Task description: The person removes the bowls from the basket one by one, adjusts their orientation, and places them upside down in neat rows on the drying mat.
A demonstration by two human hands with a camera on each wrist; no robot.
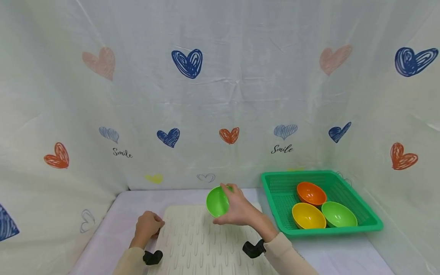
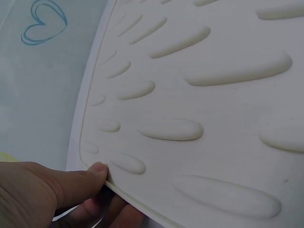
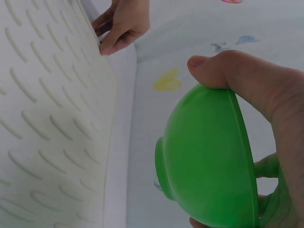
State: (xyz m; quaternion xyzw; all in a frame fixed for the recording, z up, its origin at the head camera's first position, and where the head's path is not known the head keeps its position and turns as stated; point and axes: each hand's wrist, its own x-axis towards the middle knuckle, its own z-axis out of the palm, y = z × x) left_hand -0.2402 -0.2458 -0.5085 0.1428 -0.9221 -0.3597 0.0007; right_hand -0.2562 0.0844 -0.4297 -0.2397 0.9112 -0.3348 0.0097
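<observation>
My right hand (image 1: 237,208) grips a green bowl (image 1: 216,202) by its rim, thumb on one side and fingers on the other. In the right wrist view the bowl (image 3: 204,156) is tipped on its side above the mat, its foot ring facing left. A white mat (image 1: 192,233) with raised oval ridges lies on the table. At its left edge, my left hand (image 1: 148,227) pinches the border. The left wrist view shows the thumb (image 2: 97,171) on top of the mat (image 2: 156,104) and the fingers curled beneath.
On the right stands a green basket (image 1: 280,202) holding an orange bowl (image 1: 311,193), a yellow bowl (image 1: 308,216) and a light green bowl (image 1: 339,214). White cloth covers the table (image 1: 113,229). A curtain (image 1: 213,103) printed with hearts hangs behind and at both sides.
</observation>
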